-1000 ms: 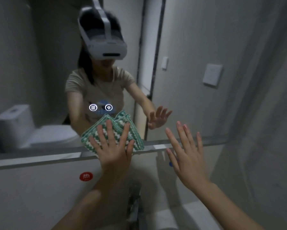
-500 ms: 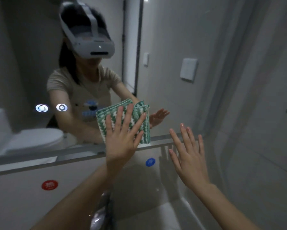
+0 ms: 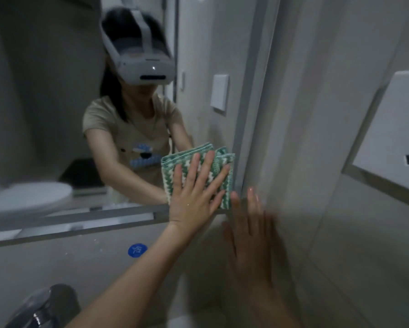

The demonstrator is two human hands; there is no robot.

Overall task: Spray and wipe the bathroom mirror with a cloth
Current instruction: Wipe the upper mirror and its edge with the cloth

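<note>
The folded cloth (image 3: 218,162) is pressed flat under the left hand's (image 3: 194,197) spread fingers; even pressure should be kept into the mirror's (image 3: 56,102) right corner, while the blurred right hand (image 3: 250,240) seems flat, fingers straight.

The left hand (image 3: 194,192) covers the middle and lower part of the green-and-white cloth (image 3: 218,162). The right hand (image 3: 248,235) is smeared by motion blur, so its contact with the wall cannot be told. The chrome tap (image 3: 42,308), near left, is cut by the bottom edge. The toilet (image 3: 26,197) reflected at far left is blurred.
</note>
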